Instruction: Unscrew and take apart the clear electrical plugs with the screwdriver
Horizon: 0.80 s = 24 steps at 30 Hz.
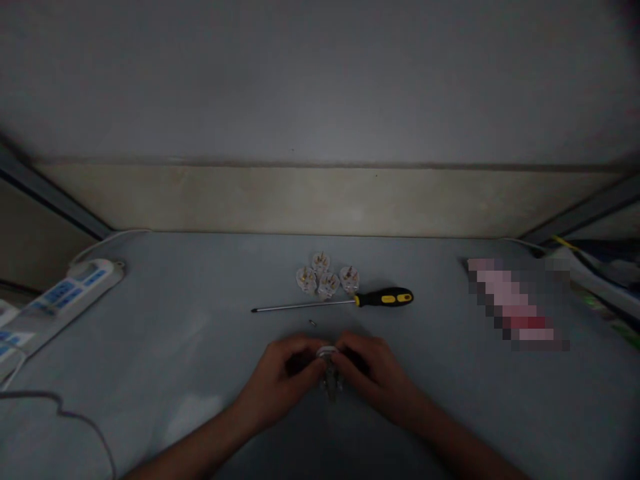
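Note:
My left hand (294, 370) and my right hand (367, 370) meet near the front of the grey table, both closed on a small white plug (329, 351). Thumbs and fingertips pinch it from either side and cover much of it; its lower part looks dark and blurred. Just beyond my fingers lies a tiny screw-like piece (313, 323). Farther back, a screwdriver (385, 297) with a black and yellow handle rests crosswise, its tip to the left. Behind its shaft sit several white plugs (329, 285) with brass-coloured pins pointing up.
On the left is a white power strip (60, 297) with blue sockets, and a dark cable (60, 408) runs nearer me. A pixelated pinkish item (510, 300) lies at the right. A pale wall strip (320, 200) bounds the table's back edge.

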Available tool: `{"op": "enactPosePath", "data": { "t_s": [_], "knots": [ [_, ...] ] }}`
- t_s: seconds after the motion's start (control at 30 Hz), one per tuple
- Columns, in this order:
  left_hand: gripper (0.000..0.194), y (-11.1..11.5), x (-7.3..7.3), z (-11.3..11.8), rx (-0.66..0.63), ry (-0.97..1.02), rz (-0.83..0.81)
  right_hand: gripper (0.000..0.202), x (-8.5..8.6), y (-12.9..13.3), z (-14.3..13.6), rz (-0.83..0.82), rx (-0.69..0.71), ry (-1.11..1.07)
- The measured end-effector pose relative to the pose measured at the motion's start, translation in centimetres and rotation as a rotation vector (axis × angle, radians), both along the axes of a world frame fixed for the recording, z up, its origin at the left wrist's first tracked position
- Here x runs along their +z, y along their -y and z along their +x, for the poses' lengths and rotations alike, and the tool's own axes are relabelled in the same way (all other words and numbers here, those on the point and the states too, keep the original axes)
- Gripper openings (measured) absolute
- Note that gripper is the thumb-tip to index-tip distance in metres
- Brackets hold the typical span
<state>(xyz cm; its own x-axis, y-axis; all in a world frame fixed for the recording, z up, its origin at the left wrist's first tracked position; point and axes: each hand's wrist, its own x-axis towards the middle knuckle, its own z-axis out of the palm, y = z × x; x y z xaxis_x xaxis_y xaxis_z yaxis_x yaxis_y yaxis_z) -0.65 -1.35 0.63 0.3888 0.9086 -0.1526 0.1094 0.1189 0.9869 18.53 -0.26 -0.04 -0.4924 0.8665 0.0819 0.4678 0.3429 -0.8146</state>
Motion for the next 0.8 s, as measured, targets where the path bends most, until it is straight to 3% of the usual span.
{"op": "enactPosePath", "data": {
  "t_s": [0.17,0.33,0.57,0.8],
  "knots": [
    [0.019,-0.2,0.0,-0.4,0.006,-0.139,0.14,0.035,-0.7,-0.3,0.4,0.128,-0.069,0.065],
    [0.023,-0.2,0.4,-0.8,0.008,-0.289,0.413,0.036,0.2,-1.4,2.3,0.264,-0.315,0.061],
    [0.015,-0.3,0.1,-0.8,0.028,-0.389,0.54,0.034,1.4,-2.8,5.1,0.364,-0.546,0.031],
    [0.011,0.1,-0.4,-0.4,0.055,-0.493,0.606,0.037,1.5,-3.3,6.2,0.385,-0.62,0.036]
  ]
}}
